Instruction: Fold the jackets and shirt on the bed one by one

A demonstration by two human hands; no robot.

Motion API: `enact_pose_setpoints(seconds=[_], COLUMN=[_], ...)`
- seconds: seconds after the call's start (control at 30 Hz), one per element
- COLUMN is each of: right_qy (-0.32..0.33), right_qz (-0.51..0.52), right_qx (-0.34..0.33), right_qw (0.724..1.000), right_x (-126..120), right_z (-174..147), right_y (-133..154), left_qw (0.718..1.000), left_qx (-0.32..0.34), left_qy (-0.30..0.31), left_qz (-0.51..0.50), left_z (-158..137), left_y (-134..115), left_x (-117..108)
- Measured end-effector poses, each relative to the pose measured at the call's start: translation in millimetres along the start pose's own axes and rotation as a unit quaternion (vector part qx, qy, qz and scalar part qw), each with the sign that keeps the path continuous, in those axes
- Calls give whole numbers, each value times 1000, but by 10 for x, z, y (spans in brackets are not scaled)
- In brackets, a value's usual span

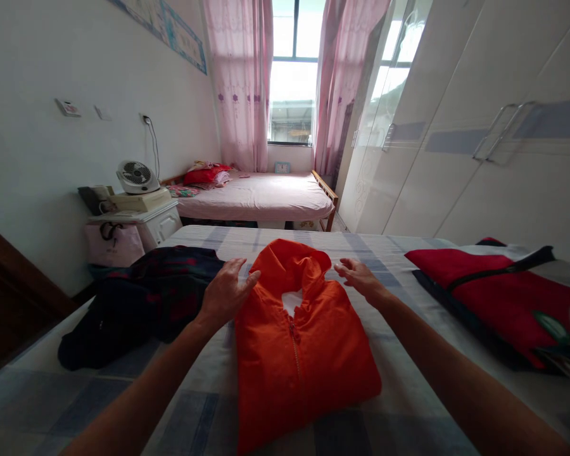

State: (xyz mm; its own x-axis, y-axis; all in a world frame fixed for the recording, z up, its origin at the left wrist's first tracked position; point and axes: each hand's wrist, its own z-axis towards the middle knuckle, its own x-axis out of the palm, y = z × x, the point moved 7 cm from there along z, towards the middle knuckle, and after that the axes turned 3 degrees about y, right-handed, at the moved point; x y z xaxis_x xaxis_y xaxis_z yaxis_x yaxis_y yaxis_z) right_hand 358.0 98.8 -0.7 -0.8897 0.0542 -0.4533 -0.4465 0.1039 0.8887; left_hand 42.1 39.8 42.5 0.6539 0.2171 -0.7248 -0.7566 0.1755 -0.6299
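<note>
An orange zip-up jacket [313,354] lies folded in front of me on the checked bed sheet [190,405], its collar pointing away and its zipper facing up. My left hand [225,291] is at the left side of the collar, fingers apart, thumb close to the fabric; whether it touches cannot be made out. Off the right side of the collar, my right hand [358,278] hovers with its fingers spread and nothing in them. Dark clothing [142,297] lies in a loose heap just left of my left hand.
Folded red clothing [498,291] with dark pieces is stacked at the right. Beyond this bed stand a second bed [266,193] with pink bedding and a nightstand [159,221] carrying a small fan [137,177]. White wardrobe doors [456,171] line the right side.
</note>
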Motion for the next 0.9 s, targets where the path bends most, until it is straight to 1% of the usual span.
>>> enact_pose_setpoints(seconds=[0.07, 0.13, 0.23, 0.3, 0.43, 0.5, 0.53, 0.63, 0.67, 0.7, 0.73, 0.8, 0.83, 0.9], right_qy=[1, 8, 30, 39, 51, 60, 72, 124, 145, 168, 192, 231, 230, 182], right_qz=[7, 26, 78, 126, 225, 261, 285, 369, 393, 405, 401, 360, 329, 271], right_qx=[6, -4, -30, -44, -62, -54, -40, 26, 37, 34, 20, -13, -22, -46], right_qw=[1000, 1000, 996, 990, 971, 962, 955, 921, 907, 898, 895, 904, 916, 944], right_x=[122, 266, 427, 431, 243, 156, 141, 212, 256, 300, 342, 416, 430, 379], right_z=[185, 322, 417, 423, 372, 324, 291, 147, 89, 29, -29, -137, -176, -227], right_y=[41, 78, 177, 285, 576, 710, 760, 833, 852, 873, 892, 890, 860, 801], left_qw=[1000, 999, 994, 985, 956, 942, 937, 927, 925, 923, 921, 918, 917, 911], left_qx=[-15, -25, -52, -66, -65, -63, -64, -73, -77, -81, -86, -97, -97, -77], left_qy=[7, 5, 10, 21, 45, 58, 61, 52, 48, 48, 52, 75, 94, 139], left_qz=[-16, -38, -100, -160, -283, -325, -339, -364, -369, -373, -376, -376, -376, -381], left_z=[266, 450, 614, 670, 667, 621, 593, 505, 478, 452, 428, 378, 352, 299], left_y=[38, 58, 95, 101, 28, -32, -60, -113, -121, -126, -129, -132, -145, -203], left_x=[99, 217, 346, 348, 154, 46, 5, -55, -54, -40, -16, 50, 83, 124])
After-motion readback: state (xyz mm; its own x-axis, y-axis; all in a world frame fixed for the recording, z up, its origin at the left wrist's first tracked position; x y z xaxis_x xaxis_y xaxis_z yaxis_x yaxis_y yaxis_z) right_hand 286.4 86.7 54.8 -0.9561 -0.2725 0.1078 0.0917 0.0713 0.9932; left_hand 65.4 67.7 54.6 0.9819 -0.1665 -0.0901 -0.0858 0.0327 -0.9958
